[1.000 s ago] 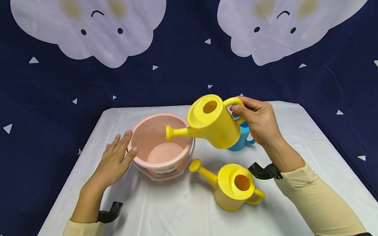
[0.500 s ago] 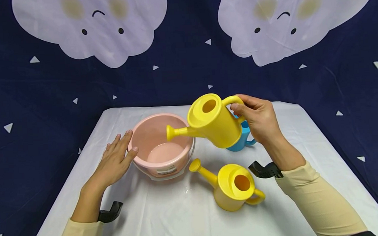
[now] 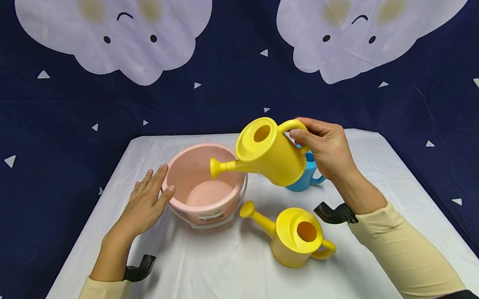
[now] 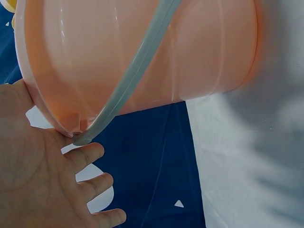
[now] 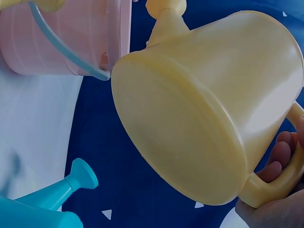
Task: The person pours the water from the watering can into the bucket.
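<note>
My right hand (image 3: 329, 150) grips the handle of a yellow watering can (image 3: 278, 159), held up off the table and tilted left. Its spout head hangs over the inside of a pink bucket (image 3: 203, 209). The right wrist view shows the can's underside and my fingers (image 5: 280, 152) curled through the handle. My left hand (image 3: 145, 205) lies with straight fingers against the bucket's left rim. In the left wrist view the bucket's grey handle (image 4: 128, 80) hangs down along its side, and the fingers (image 4: 95, 185) spread just past the rim.
A second yellow watering can (image 3: 295, 238) stands in front, its spout toward the bucket. Behind the raised can stands a blue watering can (image 3: 305, 180), partly hidden. All are on a white-covered table (image 3: 213, 275), with a dark blue cloud-patterned cloth (image 3: 237, 96) behind.
The raised watering can has shifted slightly up and tips a little more toward the bucket, the right hand rising with it. The left hand and bucket have stayed in place.
</note>
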Tool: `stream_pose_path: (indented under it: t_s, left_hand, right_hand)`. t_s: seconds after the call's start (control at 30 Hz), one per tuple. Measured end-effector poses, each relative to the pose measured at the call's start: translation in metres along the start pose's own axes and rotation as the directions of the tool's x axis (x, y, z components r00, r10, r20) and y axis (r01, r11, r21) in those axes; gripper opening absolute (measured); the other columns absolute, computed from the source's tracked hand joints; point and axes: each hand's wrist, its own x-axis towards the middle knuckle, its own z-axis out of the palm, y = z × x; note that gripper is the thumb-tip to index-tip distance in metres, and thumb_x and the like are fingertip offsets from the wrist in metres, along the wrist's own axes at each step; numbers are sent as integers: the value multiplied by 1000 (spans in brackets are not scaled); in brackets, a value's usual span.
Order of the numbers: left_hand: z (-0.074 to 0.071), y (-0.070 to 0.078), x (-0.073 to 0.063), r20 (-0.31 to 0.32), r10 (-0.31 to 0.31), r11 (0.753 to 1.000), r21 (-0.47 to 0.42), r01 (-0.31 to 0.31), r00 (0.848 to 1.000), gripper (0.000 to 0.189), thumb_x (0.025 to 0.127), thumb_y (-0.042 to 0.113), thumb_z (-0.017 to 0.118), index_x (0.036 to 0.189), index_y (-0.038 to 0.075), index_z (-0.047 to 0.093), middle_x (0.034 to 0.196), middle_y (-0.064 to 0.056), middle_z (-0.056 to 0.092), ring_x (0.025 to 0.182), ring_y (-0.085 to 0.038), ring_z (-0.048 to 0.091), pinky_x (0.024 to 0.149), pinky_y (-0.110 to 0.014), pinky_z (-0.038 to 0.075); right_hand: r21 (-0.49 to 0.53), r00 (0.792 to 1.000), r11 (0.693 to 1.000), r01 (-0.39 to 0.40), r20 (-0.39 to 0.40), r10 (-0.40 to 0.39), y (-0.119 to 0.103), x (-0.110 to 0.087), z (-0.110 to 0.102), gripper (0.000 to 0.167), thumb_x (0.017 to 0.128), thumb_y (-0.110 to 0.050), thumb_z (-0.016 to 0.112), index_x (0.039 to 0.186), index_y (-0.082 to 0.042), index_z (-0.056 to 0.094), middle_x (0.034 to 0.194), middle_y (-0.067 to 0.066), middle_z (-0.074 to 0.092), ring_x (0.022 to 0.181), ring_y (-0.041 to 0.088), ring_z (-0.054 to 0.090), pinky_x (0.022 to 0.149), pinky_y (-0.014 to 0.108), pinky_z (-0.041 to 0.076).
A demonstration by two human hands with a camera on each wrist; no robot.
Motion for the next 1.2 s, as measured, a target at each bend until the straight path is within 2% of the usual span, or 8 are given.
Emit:
stream_pose_path:
  t_s: [0.2,0.4,0.67,0.9,1.2]
  left_hand:
    - [1,2,0,0,-3,1000,3,3,1000,65,100,51,29,153,20,8,160,-9,12,148,-36,2,113,-65,1]
    - [1,1,0,-1,-3,1000,5,3,1000,65,100,51,29,153,20,8,160,-10,12,148,-36,3,113,-65,1]
    - [1,1,0,-4,-1,1000,8,1,1000,65,100,51,29,153,20,8,160,-9,13,148,-36,3,114,-64,1]
    - [1,0,0,-3,-2,1000,8,2,1000,65,100,51,29,153,20,8,160,-9,13,148,-36,3,113,-65,2]
    - [1,0,0,-7,4,1000,5,-4,1000,66,100,51,29,153,19,9,160,-10,14,148,-37,4,113,-65,2]
  right_hand:
    - [-39,1000,999,-15,7,15,-2,1,1,28,81,-17,73,107,-6,72,84,-4,69,74,13,57,67,19,54]
    - [-3,999,1000,-25,21,25,-4,3,2,24,80,-13,74,103,-5,73,82,-3,70,73,13,58,65,19,53]
    - [-15,998,998,-58,30,58,-7,4,5,25,79,-12,76,102,-3,72,85,0,70,73,15,58,65,20,54]
    - [-82,997,995,-60,47,64,-10,5,7,33,79,-20,76,106,-2,70,91,2,71,81,18,60,67,22,54]
    - [-114,995,993,-43,90,53,-15,8,11,32,81,-19,74,107,-1,69,91,4,71,79,18,59,68,21,53]
